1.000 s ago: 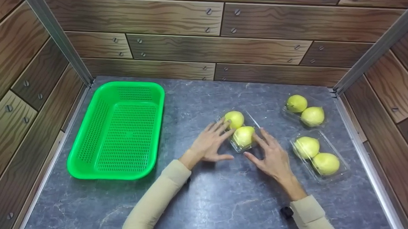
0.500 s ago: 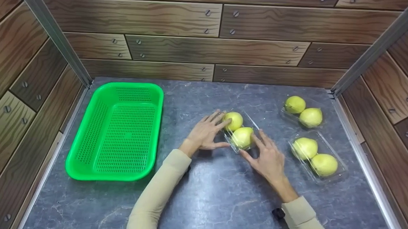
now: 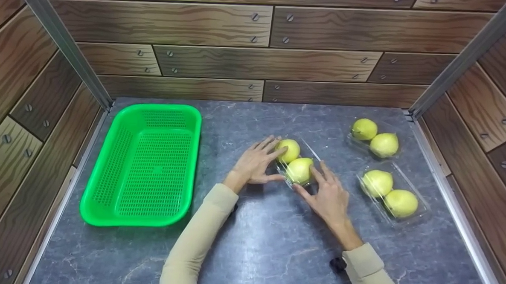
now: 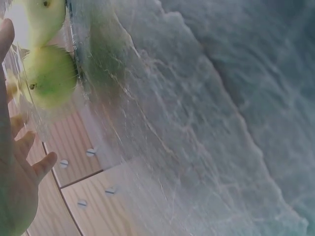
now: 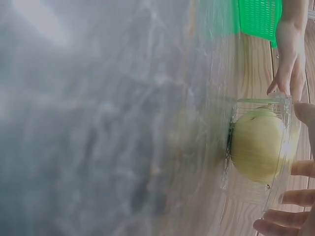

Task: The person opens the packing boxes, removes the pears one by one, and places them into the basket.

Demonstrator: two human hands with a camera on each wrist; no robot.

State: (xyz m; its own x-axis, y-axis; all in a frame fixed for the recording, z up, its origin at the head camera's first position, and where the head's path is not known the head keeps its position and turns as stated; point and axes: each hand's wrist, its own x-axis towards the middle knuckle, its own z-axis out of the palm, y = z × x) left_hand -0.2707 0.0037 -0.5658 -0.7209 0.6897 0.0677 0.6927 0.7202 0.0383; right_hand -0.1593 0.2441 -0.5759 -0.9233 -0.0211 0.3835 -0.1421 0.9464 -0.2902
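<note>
Clear plastic rectangular box with two round yellow-green fruits inside is lying right of the middle of the grey marbled surface, nearer its far edge than the bottom of my head view. I am seeing both hands framing it, fingers wide apart: the person's left hand is lying along the left side, index finger reaching over the lid, while the right hand is resting along the right side, thumb by the near end. I cannot tell how firmly either is pressing. Two more fruit-filled clear plastic boxes are sitting toward the surface's right edge, and a green perforated plastic basket is standing by its left edge.
</note>
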